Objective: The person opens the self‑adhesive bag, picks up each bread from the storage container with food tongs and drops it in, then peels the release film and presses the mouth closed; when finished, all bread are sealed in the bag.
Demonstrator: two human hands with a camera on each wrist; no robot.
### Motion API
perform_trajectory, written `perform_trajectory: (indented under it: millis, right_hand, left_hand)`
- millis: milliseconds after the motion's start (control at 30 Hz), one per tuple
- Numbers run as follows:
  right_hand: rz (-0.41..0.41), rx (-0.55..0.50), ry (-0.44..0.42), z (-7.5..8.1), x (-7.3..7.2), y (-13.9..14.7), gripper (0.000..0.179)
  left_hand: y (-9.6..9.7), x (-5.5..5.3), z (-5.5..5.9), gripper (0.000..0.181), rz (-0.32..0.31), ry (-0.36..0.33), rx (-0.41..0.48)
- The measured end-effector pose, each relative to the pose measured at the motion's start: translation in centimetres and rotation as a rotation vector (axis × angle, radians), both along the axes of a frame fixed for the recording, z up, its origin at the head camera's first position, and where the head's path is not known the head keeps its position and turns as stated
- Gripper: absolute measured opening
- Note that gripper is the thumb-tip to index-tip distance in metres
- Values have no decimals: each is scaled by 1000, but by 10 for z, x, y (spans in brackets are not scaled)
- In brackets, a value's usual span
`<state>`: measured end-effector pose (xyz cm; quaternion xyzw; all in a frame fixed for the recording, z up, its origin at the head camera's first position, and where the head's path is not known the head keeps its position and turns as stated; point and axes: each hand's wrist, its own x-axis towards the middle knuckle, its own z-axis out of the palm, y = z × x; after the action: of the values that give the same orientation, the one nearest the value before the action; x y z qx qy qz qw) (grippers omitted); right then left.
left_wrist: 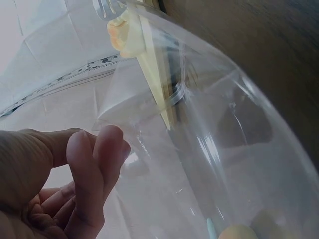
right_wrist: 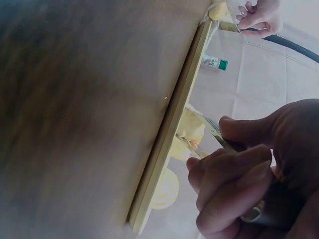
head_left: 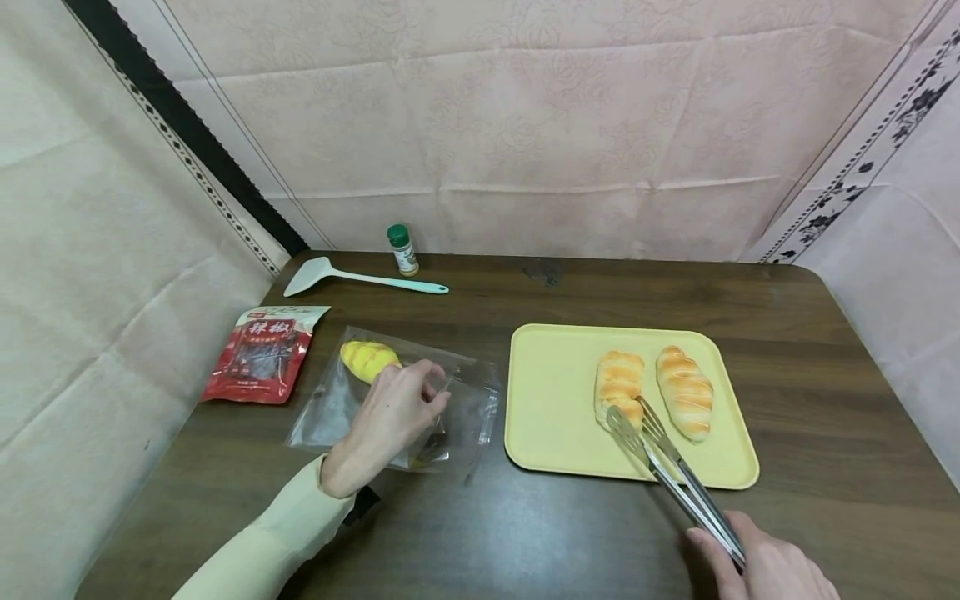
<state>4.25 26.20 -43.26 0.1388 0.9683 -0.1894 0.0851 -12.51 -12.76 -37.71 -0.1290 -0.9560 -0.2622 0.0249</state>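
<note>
The bread roll sat on the left of the pair on a pale yellow tray, right of centre in the frame, with the tips of the metal tongs at its lower end. Whether they had truly bitten on it I could not tell. A grip that near one end looked liable to let the roll tip or slide out if raised, and too hard a squeeze could dent it. The clear bag was a risk too — its thin film could sag shut if the left hand lost the edge.

The roll lay up and left of the right hand, apart from its fingers, which were curled round the tongs at the lower right. The left hand's fingers pinched the bag's film, with a yellow bread inside, just up and left of them.

Beside the first roll lay a second roll. Farther out on the worktop — toward the upper left — were a red pouch, a pale spatula and a green-capped bottle.
</note>
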Motion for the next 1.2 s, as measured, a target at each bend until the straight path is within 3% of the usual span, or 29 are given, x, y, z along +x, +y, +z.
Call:
perform_trajectory:
  millis: [233,333,733,967,1200]
  right_hand:
    - [10,32,199,0,5,-3,33]
    - [13,37,285,1,6,-4,30]
    - [87,15,410,9,2,-4,24]
    - [212,-35,366,19,-6,-7,23]
    - [456,-134,464,24,-25,-20,26]
  left_hand:
    - [-1,-1,-1,3,-2,47,-21]
    - [-2,-1,-2,4,-12,74,-22]
    - [-2,-1,-1,6,-17,96,-13]
    - [-2,-2,-2,5,-29,99,6]
    - [-2,-1,-5,9,-45,137,20]
